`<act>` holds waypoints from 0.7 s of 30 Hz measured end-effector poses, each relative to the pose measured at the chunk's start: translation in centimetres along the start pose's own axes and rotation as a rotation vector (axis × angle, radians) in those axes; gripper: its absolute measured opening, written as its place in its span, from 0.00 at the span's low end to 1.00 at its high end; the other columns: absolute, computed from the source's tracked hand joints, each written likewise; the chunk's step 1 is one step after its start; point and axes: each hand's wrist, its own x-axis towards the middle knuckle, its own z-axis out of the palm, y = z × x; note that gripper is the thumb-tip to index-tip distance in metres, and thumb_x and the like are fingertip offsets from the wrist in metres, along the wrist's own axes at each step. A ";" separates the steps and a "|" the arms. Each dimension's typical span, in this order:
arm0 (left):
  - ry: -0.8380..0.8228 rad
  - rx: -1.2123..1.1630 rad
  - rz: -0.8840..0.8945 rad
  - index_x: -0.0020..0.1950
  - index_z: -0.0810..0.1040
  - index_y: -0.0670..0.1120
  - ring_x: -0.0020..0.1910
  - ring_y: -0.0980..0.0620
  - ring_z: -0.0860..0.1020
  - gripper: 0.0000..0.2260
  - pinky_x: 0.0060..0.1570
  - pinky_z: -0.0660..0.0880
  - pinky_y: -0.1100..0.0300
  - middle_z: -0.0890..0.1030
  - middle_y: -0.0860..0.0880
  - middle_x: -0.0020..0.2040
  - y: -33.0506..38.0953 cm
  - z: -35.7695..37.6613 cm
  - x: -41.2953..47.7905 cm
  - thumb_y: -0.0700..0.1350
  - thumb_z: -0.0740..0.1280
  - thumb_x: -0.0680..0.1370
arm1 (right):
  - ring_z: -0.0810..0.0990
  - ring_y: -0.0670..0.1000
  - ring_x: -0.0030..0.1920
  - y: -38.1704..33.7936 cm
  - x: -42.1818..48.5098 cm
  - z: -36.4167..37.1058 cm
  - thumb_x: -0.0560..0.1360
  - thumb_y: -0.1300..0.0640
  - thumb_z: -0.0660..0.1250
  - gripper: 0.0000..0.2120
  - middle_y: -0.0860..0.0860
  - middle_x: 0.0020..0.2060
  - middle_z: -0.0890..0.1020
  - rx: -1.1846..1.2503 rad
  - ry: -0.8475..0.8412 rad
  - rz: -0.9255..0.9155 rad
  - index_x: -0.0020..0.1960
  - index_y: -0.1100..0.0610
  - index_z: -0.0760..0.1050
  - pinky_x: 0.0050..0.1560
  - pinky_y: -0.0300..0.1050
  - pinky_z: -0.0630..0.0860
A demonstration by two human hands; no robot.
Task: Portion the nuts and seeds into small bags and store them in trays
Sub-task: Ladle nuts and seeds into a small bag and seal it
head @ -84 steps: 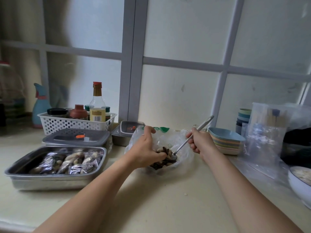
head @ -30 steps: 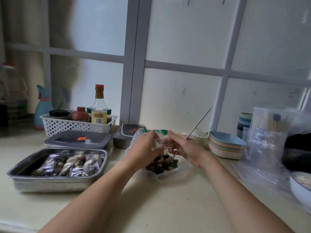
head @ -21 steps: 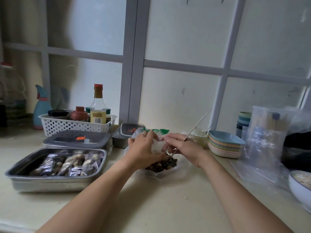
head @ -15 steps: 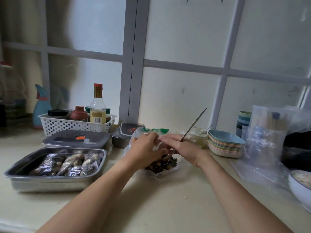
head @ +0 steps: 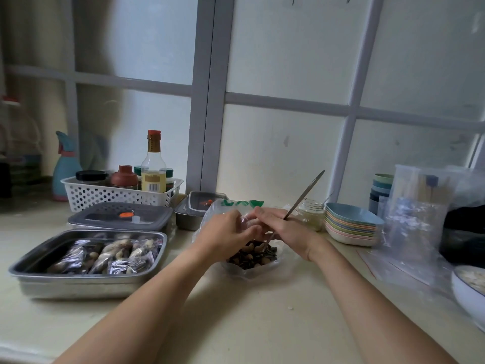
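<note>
On the bench [head: 236,324], straight ahead, a clear plastic bag [head: 237,266] with green print at its top lies slumped. A mix of nuts and seeds [head: 253,257] is heaped in its bottom. Both hands meet just above that heap. The left hand [head: 227,236] has its fingers curled, pinching a bit of plastic film [head: 245,219]. Whether this is the big bag's mouth or a separate small bag cannot be told. The right hand [head: 287,229] touches the left at the fingertips on the same film and grips a metal spoon [head: 307,190]. The spoon's handle slants up to the right and its lower end dips into the nuts.

Well to the left sits an open steel tray [head: 26,269] holding several filled packets [head: 105,256] lying side by side. Behind it are a lidded tray [head: 118,216] and a white basket [head: 118,197] of bottles. A smaller lidded container [head: 191,216] is just behind the bag. To the right stand a glass jar [head: 311,214], a stack of pastel dishes [head: 351,227] and a heap of clear zip bags [head: 420,219].
</note>
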 end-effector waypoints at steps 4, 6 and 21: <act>-0.027 0.025 0.022 0.49 0.76 0.45 0.41 0.50 0.77 0.20 0.43 0.74 0.51 0.80 0.48 0.41 0.3 0.0 -0.2 0.62 0.67 0.78 | 0.84 0.56 0.57 -0.2 -0.2 -0.1 0.82 0.36 0.57 0.23 0.50 0.54 0.87 -0.001 -0.036 0.011 0.61 0.48 0.82 0.63 0.53 0.80; -0.040 0.013 0.026 0.49 0.77 0.45 0.42 0.49 0.78 0.17 0.46 0.76 0.51 0.81 0.49 0.42 0.2 -0.1 -0.2 0.59 0.69 0.79 | 0.84 0.55 0.53 -0.2 -0.2 -0.2 0.82 0.36 0.56 0.23 0.51 0.53 0.87 -0.021 -0.038 0.015 0.61 0.49 0.82 0.62 0.52 0.80; 0.042 -0.042 -0.114 0.59 0.75 0.46 0.49 0.49 0.78 0.14 0.49 0.76 0.54 0.80 0.49 0.50 -0.3 -0.2 0.0 0.53 0.69 0.80 | 0.65 0.47 0.21 0.3 0.6 -2.6 0.74 0.34 0.71 0.27 0.48 0.23 0.71 -0.009 0.544 0.202 0.47 0.59 0.80 0.24 0.37 0.61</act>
